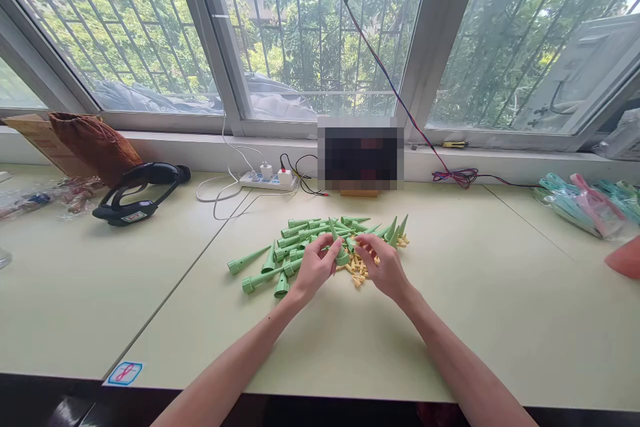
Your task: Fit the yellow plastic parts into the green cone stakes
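Observation:
My left hand grips a green plastic watering spike, its pointed tip up and its wide ring end down. Close by on the right, my right hand has its thumb and fingers curled together beside a small green part. What sits between those fingertips is too small to make out. Under and between both hands lies a heap of small yellow pegs. A pile of green spikes spreads to the left and behind, mostly lying on their sides. Several more spikes stand upright past my right hand.
At the back are a power strip with cables and a blurred dark screen. A black headset and a brown pouch sit left. Coiled red-blue wire and plastic bags lie right.

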The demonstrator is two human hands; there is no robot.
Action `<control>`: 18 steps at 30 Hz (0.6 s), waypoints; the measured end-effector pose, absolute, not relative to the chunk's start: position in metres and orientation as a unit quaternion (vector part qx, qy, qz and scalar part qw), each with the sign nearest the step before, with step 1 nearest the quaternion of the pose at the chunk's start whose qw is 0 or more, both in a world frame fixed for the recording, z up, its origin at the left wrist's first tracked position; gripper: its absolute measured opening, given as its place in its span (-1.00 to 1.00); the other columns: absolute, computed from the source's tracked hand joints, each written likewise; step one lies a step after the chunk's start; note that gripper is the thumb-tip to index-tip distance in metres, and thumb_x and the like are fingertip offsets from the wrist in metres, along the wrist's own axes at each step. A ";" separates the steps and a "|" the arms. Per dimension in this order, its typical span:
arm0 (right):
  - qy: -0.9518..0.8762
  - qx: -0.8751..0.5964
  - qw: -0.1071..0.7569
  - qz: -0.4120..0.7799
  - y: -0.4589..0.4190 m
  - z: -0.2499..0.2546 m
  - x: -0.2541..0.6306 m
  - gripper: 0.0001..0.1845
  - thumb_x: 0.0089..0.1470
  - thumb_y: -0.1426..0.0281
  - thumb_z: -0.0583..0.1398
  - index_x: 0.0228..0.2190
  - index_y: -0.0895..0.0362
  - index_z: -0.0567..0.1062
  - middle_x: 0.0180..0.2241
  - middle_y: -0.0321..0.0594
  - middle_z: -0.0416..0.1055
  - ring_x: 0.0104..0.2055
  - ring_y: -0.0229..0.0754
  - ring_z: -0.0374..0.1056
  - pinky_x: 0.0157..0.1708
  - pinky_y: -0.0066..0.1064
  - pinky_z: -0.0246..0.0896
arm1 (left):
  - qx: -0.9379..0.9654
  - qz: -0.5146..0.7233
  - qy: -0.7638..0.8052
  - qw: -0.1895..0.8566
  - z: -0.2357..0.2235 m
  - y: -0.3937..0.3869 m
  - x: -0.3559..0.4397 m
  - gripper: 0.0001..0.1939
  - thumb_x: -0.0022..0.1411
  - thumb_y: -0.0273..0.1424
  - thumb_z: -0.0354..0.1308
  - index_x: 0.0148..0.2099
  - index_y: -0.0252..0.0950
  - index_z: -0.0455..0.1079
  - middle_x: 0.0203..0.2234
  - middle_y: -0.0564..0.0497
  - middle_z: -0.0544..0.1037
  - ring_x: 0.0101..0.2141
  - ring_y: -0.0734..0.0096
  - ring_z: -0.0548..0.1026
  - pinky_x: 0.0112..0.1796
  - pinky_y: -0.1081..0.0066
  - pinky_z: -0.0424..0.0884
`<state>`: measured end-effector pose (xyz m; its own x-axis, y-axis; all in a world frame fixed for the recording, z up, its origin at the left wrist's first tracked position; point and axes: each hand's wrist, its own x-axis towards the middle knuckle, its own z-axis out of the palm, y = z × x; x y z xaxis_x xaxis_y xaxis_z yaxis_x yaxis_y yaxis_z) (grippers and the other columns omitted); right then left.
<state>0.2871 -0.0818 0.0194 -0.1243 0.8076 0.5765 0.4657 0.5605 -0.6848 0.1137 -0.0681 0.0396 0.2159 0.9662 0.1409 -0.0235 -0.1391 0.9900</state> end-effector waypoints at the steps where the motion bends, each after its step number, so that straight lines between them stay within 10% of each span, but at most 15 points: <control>1: -0.732 -0.433 0.497 0.173 -0.082 0.020 0.287 -0.81 0.29 0.35 0.06 -0.14 0.10 0.44 -0.26 -0.17 0.48 -0.35 -0.20 0.37 -0.41 -0.39 0.30 | 0.584 0.478 0.405 0.516 0.040 -0.068 0.114 -0.65 0.24 -0.12 0.16 -0.36 -0.31 0.25 -0.51 0.11 0.36 -0.73 0.71 0.21 -0.70 0.54 0.15; 18: -0.685 -0.423 0.550 0.224 -0.086 0.026 0.281 -0.92 0.23 0.34 0.15 -0.28 0.09 0.39 -0.33 -0.22 0.45 -0.37 -0.22 0.41 -0.41 -0.39 0.38 | 0.605 0.462 0.394 0.516 0.041 -0.070 0.114 -0.69 0.25 -0.14 0.14 -0.21 -0.32 0.37 -0.52 0.12 0.37 -0.73 0.66 0.25 -0.70 0.53 0.15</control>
<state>0.2811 -0.0858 0.0264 -0.0376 0.8253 0.5634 0.3322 0.5421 -0.7719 0.1141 -0.0704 0.0413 0.2635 0.9526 0.1523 -0.0002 -0.1578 0.9875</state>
